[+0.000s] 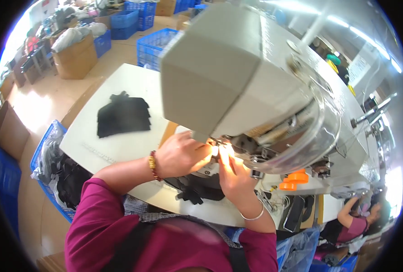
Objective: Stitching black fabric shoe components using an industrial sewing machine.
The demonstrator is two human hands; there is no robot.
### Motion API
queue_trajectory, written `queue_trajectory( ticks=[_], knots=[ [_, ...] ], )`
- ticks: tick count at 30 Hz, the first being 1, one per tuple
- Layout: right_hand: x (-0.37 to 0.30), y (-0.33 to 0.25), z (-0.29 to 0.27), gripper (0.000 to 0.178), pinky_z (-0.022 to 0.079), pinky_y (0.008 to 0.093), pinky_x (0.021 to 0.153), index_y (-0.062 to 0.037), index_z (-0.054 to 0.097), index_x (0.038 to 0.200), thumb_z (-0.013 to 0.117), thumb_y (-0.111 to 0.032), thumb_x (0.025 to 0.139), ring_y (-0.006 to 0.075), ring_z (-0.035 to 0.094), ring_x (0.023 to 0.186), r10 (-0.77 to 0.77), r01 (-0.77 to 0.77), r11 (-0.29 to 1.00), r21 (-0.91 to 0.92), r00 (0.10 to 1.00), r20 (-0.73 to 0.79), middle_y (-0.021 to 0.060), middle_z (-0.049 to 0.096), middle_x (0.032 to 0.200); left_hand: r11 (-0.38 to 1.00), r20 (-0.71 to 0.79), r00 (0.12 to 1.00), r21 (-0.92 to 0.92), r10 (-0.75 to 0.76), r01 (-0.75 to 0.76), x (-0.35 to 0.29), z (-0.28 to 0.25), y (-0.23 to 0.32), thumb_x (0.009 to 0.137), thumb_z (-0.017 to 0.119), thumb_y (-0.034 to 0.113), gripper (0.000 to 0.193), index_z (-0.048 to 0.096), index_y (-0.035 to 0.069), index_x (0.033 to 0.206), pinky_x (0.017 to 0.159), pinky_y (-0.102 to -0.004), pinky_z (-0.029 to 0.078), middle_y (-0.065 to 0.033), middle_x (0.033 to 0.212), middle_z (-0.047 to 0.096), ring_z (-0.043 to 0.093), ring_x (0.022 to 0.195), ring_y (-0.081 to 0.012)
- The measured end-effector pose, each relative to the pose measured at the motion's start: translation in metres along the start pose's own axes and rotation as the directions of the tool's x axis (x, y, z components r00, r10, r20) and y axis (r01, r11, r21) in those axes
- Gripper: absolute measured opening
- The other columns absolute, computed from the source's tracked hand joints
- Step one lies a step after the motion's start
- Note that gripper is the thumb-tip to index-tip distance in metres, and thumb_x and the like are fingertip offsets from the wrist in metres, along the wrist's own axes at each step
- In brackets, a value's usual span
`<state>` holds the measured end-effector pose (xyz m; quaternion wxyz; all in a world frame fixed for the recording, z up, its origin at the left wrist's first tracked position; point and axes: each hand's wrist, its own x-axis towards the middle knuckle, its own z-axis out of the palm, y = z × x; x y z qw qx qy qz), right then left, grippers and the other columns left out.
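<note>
A large grey-white sewing machine (210, 68) fills the middle of the view, its lamp glaring over the needle area. Close under its head, my left hand (181, 154) has its fingers bent and pressed together at the lit spot. My right hand (238, 179) meets it there from the right, thumb and fingers pinched. Whatever lies between the fingertips is lost in the glare and behind the knuckles. Below my hands, black fabric pieces (199, 189) rest on the near side of the worktable. Farther left, a stack of black cut pieces (123, 115) lies on the white tabletop (81, 136).
A blue crate (51, 177) of dark and grey fabric stands against the table's left edge. Orange knobs (294, 179) and a phone-like dark slab (293, 213) are to my right. Another person (353, 224) works at lower right. Cardboard boxes (76, 54) and blue crates stand behind.
</note>
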<state>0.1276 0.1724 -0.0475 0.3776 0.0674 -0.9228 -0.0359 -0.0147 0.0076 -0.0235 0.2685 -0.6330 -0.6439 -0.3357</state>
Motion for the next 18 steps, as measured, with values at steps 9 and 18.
queue_trajectory(
  ticks=[9,18],
  knots=[
    [0.01,-0.007,-0.003,0.033,0.05,0.0342,0.067,-0.0019,0.068,0.112,0.07,-0.005,0.08,0.0247,0.063,0.076,-0.018,0.012,0.996,-0.091,0.998,-0.063,0.0104,0.064,0.095,0.998,0.001,1.0,-0.058,0.009,-0.009,0.0,-0.001,-0.003,0.073,0.07,0.012,0.017,0.061,0.003,0.085,0.061,-0.0362,0.049,-0.0087,0.085,0.054,0.058,0.071,-0.0251],
    [0.016,-0.01,-0.01,0.033,0.051,0.0334,0.064,-0.0014,0.068,0.111,0.066,-0.001,0.078,0.0243,0.065,0.075,-0.079,0.07,0.988,-0.134,0.995,-0.065,0.0123,0.065,0.096,0.998,0.018,1.0,-0.066,0.005,-0.004,-0.004,-0.004,-0.007,0.072,0.071,0.013,0.022,0.061,0.002,0.087,0.061,-0.038,0.05,-0.0097,0.089,0.056,0.06,0.074,-0.0265]
  ],
)
